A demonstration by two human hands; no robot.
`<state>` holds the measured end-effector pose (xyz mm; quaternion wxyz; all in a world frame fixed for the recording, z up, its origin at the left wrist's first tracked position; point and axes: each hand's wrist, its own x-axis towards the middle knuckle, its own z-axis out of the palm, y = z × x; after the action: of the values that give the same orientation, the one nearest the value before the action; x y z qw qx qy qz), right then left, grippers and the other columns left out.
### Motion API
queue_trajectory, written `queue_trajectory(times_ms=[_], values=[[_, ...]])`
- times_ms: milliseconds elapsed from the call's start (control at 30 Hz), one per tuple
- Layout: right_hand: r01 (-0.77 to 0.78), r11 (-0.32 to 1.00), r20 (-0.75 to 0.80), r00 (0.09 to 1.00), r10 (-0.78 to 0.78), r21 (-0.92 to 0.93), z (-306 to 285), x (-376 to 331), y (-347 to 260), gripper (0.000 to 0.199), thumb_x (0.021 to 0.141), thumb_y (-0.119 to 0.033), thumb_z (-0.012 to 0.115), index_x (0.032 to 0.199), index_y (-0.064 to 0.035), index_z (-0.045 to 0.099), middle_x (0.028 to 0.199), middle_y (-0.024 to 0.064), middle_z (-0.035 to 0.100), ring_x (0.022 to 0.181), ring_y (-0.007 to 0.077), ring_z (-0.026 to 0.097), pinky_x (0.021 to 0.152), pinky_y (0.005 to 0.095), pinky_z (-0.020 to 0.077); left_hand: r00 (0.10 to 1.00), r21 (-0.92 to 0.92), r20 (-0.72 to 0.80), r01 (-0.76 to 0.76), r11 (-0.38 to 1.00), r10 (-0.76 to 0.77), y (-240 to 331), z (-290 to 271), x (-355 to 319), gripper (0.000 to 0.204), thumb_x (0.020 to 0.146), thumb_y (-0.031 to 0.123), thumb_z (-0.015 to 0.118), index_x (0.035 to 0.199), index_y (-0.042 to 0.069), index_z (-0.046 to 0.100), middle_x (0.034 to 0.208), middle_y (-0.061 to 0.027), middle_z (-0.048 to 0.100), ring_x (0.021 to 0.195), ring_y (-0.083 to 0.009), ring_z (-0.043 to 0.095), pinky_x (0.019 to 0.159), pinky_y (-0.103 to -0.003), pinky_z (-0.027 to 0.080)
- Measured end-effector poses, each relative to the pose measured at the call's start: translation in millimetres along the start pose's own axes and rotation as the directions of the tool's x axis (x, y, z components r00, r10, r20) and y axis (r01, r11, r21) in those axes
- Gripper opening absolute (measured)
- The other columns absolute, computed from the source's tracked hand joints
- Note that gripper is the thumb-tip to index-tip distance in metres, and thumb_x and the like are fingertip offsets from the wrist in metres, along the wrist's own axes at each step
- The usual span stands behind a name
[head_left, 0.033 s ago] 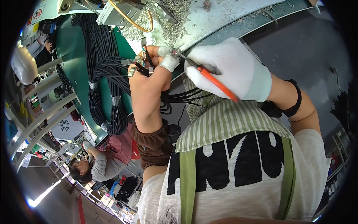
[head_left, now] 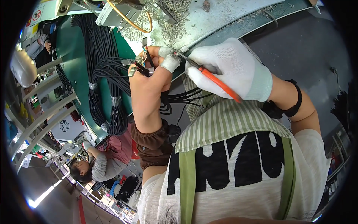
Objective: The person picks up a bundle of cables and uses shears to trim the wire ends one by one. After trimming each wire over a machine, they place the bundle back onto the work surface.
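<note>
Cable end (head_left: pixel 175 53) at 12 o'clock, pinched in my left hand (head_left: pixel 158 76). Right hand (head_left: pixel 235 71), 1 o'clock, grips red-handled tool (head_left: pixel 219 83), its tip at the cable end. Risk: loose pinch could send tip into my covered fingertips (head_left: pixel 170 64). Black cables (head_left: pixel 93 41), 10 o'clock.

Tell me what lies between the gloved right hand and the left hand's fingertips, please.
The head view shows the metal end of an orange-handled tool there, reaching from the right hand toward the left hand's fingertips.
</note>
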<state>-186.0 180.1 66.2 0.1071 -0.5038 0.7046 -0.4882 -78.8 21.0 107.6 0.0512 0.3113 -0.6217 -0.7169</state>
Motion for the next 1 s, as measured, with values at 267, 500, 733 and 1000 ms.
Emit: queue_trajectory(times_ms=[267, 500, 733, 1000], values=[[-0.136, 0.972, 0.106, 0.987, 0.117, 0.192, -2.6, -2.6, 2.3, 0.018, 0.083, -0.016, 0.061, 0.072, -0.0031, 0.056, 0.053, 0.0073, 0.045, 0.045, 0.0173, 0.041, 0.046, 0.0304, 0.036, 1.0, 0.088, -0.007, -0.023, 0.996, 0.024, -3.6, 2.4, 4.4, 0.023, 0.081, -0.001, 0.064, 0.102, 0.0, 0.055, 0.071, 0.0037, 0.052, 0.049, -0.0011, 0.039, 0.042, -0.018, 0.027], [-0.153, 0.963, -0.022, 0.987, 0.162, 0.221, -0.2, -1.3, -9.8, 0.016, 0.082, -0.014, 0.062, 0.072, -0.0028, 0.056, 0.052, 0.0079, 0.044, 0.043, 0.0177, 0.039, 0.044, 0.0298, 0.0347, 0.905, 0.3, -0.07, -0.382, 0.874, 0.419, -18.7, 21.5, -3.7, 0.025, 0.082, -0.003, 0.063, 0.105, 0.001, 0.054, 0.066, 0.0059, 0.047, 0.053, 0.0001, 0.039, 0.046, -0.016, 0.029], [-0.057, 0.977, -0.113, 0.99, 0.081, 0.205, 5.2, -1.0, -7.9, 0.01, 0.08, -0.011, 0.064, 0.076, -0.0031, 0.058, 0.053, 0.0097, 0.048, 0.043, 0.022, 0.044, 0.044, 0.0315, 0.0369, 0.857, 0.48, 0.037, -0.466, 0.743, 0.514, -6.8, 19.8, -9.8, 0.025, 0.081, -0.005, 0.061, 0.104, 0.0, 0.053, 0.063, 0.0067, 0.047, 0.056, 0.0009, 0.039, 0.049, -0.015, 0.029], [0.002, 0.992, -0.104, 0.994, -0.015, -0.128, 3.8, 5.2, -3.0, 0.012, 0.077, -0.014, 0.068, 0.083, -0.005, 0.062, 0.058, 0.0113, 0.052, 0.049, 0.0274, 0.054, 0.047, 0.0351, 0.0409, 0.928, 0.345, -0.148, -0.275, 0.898, 0.341, -5.8, 17.4, -9.2, 0.021, 0.078, -0.005, 0.065, 0.096, -0.001, 0.055, 0.064, 0.0061, 0.051, 0.056, 0.0012, 0.039, 0.05, -0.015, 0.03]])
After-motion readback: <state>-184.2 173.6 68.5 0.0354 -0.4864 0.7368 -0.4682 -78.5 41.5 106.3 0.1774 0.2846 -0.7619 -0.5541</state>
